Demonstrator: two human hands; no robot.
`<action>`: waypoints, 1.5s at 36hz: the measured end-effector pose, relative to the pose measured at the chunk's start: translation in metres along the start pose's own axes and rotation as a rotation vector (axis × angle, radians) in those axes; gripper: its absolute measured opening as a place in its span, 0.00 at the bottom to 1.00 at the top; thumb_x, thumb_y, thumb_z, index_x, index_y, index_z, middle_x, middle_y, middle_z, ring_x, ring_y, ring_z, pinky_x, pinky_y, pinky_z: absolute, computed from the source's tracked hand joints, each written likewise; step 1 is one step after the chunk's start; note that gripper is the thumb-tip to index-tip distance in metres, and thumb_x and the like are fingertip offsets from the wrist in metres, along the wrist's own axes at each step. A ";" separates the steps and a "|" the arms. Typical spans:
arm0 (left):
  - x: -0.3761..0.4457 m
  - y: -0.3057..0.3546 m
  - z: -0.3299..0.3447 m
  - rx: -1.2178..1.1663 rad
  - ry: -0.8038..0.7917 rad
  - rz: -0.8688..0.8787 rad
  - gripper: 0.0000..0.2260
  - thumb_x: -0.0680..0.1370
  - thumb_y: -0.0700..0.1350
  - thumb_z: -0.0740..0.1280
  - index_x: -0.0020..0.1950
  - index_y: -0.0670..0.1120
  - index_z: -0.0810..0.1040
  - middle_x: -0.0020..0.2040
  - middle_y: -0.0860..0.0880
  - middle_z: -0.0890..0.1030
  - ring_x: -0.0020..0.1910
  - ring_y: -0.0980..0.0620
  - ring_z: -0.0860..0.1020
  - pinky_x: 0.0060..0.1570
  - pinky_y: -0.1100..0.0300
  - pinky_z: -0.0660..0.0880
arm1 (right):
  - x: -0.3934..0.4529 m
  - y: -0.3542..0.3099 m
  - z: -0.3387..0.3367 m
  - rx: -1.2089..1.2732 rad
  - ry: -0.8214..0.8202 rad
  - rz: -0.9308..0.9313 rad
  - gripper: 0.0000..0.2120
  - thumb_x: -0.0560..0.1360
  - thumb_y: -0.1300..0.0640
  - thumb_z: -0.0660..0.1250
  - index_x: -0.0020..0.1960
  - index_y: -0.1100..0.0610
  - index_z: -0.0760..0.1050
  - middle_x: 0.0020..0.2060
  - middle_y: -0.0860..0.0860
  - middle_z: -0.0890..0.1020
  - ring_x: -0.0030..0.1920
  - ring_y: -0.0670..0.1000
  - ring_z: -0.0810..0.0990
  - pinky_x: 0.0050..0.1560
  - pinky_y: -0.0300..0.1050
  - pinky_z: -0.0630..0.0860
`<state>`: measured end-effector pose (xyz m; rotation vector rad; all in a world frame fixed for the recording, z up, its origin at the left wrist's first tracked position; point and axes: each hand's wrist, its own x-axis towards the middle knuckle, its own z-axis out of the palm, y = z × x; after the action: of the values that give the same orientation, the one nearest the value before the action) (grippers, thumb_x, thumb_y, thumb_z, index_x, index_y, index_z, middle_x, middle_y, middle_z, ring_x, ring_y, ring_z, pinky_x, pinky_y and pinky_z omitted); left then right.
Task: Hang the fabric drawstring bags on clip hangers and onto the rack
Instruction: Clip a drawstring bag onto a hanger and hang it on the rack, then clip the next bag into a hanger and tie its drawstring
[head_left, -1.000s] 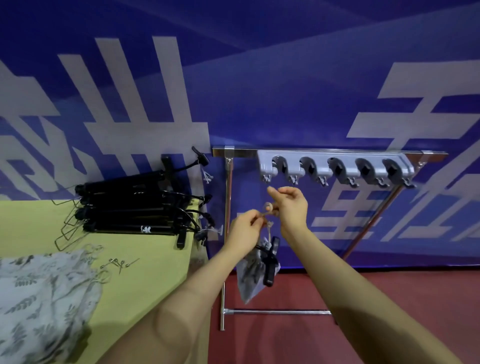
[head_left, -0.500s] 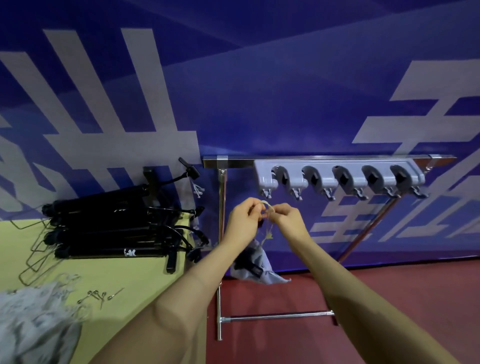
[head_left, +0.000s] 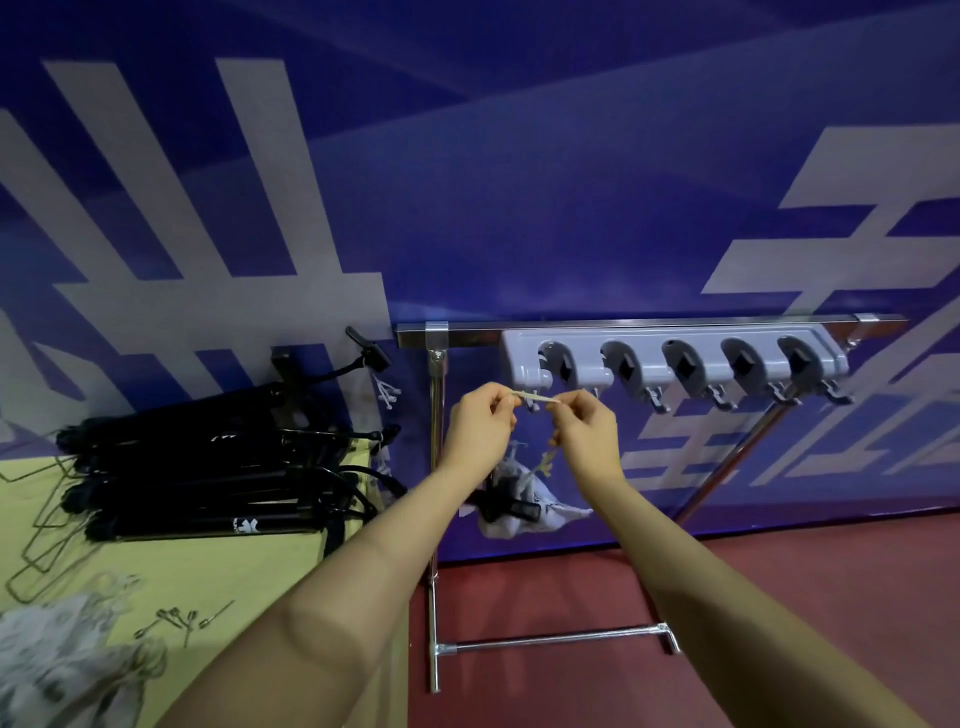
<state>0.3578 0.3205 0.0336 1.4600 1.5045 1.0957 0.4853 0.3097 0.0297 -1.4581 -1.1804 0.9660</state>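
My left hand (head_left: 480, 428) and my right hand (head_left: 584, 431) each pinch one end of a beige drawstring loop (head_left: 532, 399), stretched level between them just under the leftmost hook of the grey holder (head_left: 670, 358) on the metal rack (head_left: 436, 467). Below my hands hangs a pale leaf-print drawstring bag (head_left: 524, 506) with a black clip hanger (head_left: 506, 509) on it, partly hidden by my wrists. More leaf-print bags (head_left: 62, 660) lie at the lower left on the yellow table (head_left: 218, 566).
A stack of black clip hangers (head_left: 208, 467) lies on the table against the blue banner wall (head_left: 519, 182). Small metal hooks (head_left: 182, 618) lie loose near the bags. The rack's foot bar (head_left: 550, 639) crosses the red floor (head_left: 779, 582).
Both hands rose from below the holder to just under its leftmost hook and drew apart, pulling the drawstring taut. The bag with its hanger came up with them.
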 end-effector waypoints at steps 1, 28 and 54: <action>0.000 -0.001 0.001 0.008 -0.001 -0.031 0.12 0.79 0.37 0.60 0.39 0.49 0.76 0.31 0.50 0.76 0.35 0.49 0.76 0.41 0.55 0.74 | 0.001 0.003 0.000 -0.060 -0.007 0.002 0.08 0.79 0.62 0.61 0.42 0.61 0.73 0.28 0.53 0.72 0.30 0.52 0.70 0.33 0.44 0.71; -0.099 -0.016 -0.034 0.194 0.110 -0.282 0.07 0.76 0.37 0.62 0.49 0.43 0.79 0.47 0.40 0.82 0.48 0.41 0.81 0.52 0.49 0.78 | -0.083 0.000 0.015 -0.357 -0.299 0.001 0.07 0.76 0.66 0.60 0.46 0.62 0.77 0.40 0.54 0.80 0.43 0.55 0.79 0.47 0.52 0.78; -0.259 -0.119 -0.296 0.232 0.419 -0.493 0.10 0.80 0.40 0.59 0.58 0.42 0.77 0.57 0.44 0.80 0.47 0.51 0.76 0.43 0.63 0.69 | -0.248 -0.024 0.268 -0.435 -0.790 -0.122 0.08 0.75 0.65 0.60 0.42 0.58 0.77 0.36 0.53 0.80 0.37 0.53 0.78 0.35 0.43 0.72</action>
<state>0.0552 0.0428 0.0135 0.9433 2.2026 0.9749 0.1717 0.1231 0.0008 -1.3275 -2.1331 1.3060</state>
